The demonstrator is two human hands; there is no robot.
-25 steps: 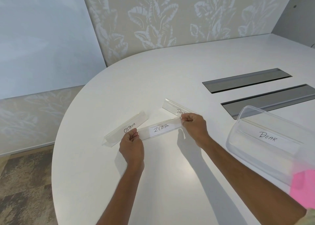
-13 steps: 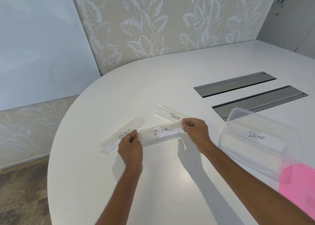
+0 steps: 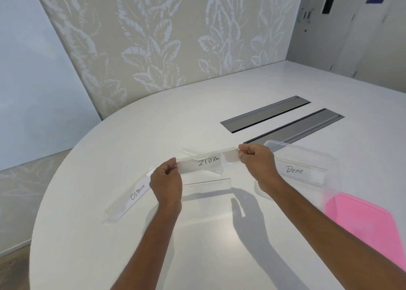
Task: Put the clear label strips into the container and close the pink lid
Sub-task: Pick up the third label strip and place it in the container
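Holding the ZEBRA strip (image 3: pixel 208 162) by both ends, I have it raised off the desk (image 3: pixel 197 234), with its shadow lying underneath. My left hand (image 3: pixel 167 180) pinches one end between thumb and curled fingers (image 3: pixel 170 165). My right hand (image 3: pixel 257 162) pinches the other end the same way, just beside the rim of the clear container (image 3: pixel 307 153). The BEAR strip (image 3: pixel 301 172) already lies inside, and the pink lid (image 3: pixel 362 223) sits open at the container's near side. The OSTRICH strip (image 3: pixel 131 197) rests on the desk beside my left wrist. Another strip (image 3: pixel 216 171) lies beyond the one I hold, and I cannot read its label from here.

The danger I see is the strip's length. If I swing it across at a slant, an end could catch the rim and twist out of my light pinch. Dropped crooked over BEAR, it might stand proud and stop the lid from shutting. My left wrist is also close enough to knock OSTRICH along the desk as I move.
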